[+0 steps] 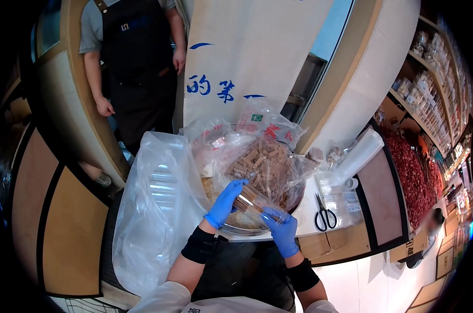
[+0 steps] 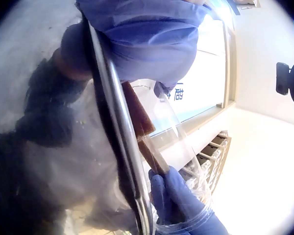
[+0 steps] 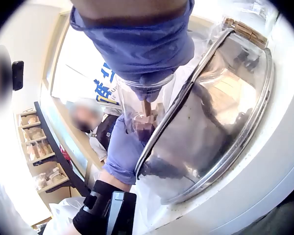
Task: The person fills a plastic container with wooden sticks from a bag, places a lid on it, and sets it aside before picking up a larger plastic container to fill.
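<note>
My blue-gloved left hand [image 1: 227,202] grips a clear plastic jar [image 1: 251,204], tilted over the front of a wide metal basin [image 1: 247,229]. Brown bars [image 2: 137,111] lie lengthwise inside the jar. The fingers of my gloved right hand [image 1: 282,229] reach in through the jar's mouth. In the left wrist view, the right fingertips [image 2: 159,182] pinch the end of a brown bar [image 2: 154,157]. Behind the jar, a heap of brown bars [image 1: 262,166] lies in a clear bag with red print [image 1: 273,132] in the basin.
A big clear bag of plastic jars [image 1: 160,193] stands left of the basin. To the right, black-handled scissors [image 1: 325,218] lie on the white counter, near a clear plastic roll [image 1: 362,151]. A person in a dark apron [image 1: 140,62] stands across the counter.
</note>
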`<state>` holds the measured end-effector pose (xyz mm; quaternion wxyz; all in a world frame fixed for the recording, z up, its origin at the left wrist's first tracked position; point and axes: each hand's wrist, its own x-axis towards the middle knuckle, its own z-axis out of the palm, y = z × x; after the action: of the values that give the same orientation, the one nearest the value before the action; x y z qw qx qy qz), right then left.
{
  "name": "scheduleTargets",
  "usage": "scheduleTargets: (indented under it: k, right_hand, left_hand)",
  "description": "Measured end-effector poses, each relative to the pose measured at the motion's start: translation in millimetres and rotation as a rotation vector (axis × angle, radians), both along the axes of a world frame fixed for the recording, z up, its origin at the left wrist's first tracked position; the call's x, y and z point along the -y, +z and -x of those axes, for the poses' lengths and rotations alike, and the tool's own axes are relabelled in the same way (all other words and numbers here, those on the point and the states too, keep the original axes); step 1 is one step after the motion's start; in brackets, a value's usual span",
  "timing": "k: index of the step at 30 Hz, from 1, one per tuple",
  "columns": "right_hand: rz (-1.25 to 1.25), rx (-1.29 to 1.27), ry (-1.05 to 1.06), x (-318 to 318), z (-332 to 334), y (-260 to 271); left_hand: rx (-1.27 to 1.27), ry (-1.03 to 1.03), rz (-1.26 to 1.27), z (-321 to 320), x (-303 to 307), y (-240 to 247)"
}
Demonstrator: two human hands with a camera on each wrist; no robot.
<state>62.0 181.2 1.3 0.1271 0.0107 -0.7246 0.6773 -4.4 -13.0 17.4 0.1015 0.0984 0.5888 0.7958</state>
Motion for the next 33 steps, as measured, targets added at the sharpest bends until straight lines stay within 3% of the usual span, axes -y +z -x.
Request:
scheduleTargets:
  k: [5, 11, 13, 15, 23, 26, 28, 33]
  right_hand:
    - [0.046, 0.012, -0.01, 1.5, 0.5, -3.3]
    - [-0.263, 0.005, 0.116, -6.7, 3.7, 9.9]
    - [-0.211, 0.165, 0.18, -10.8, 3.1, 9.4]
    - [-0.185, 0.159, 0.155, -8.0, 3.9, 11.5]
    - [0.055, 0.262, 0.141, -15.6, 12.6, -5.8]
    - [0.072, 0.223, 0.198, -13.3, 12.3, 4.9]
    - [-0.236, 0.299, 0.238, -7.9, 3.8, 35.5]
    - [-0.141, 0.321, 0.5, -21.0, -3.1, 42.4]
  left_hand:
    - [-0.012, 0.028, -0.029, 3.8, -2.6, -7.1]
    - [0.099, 0.05, -0.003, 5.6, -4.3, -12.0]
    - [0.167, 0.063, -0.006, 6.7, -5.1, -11.6]
    - [0.289, 0.026, -0.007, 7.3, -5.0, -10.1]
    - [0.244, -0.052, 0.126, 13.3, -4.2, -20.8]
    - [0.236, -0.045, 0.116, 11.3, -3.3, -18.3]
    - [0.233, -0.036, 0.119, 9.3, -2.5, -14.1]
    - [0.256, -0.07, 0.116, 10.8, -0.8, -16.4]
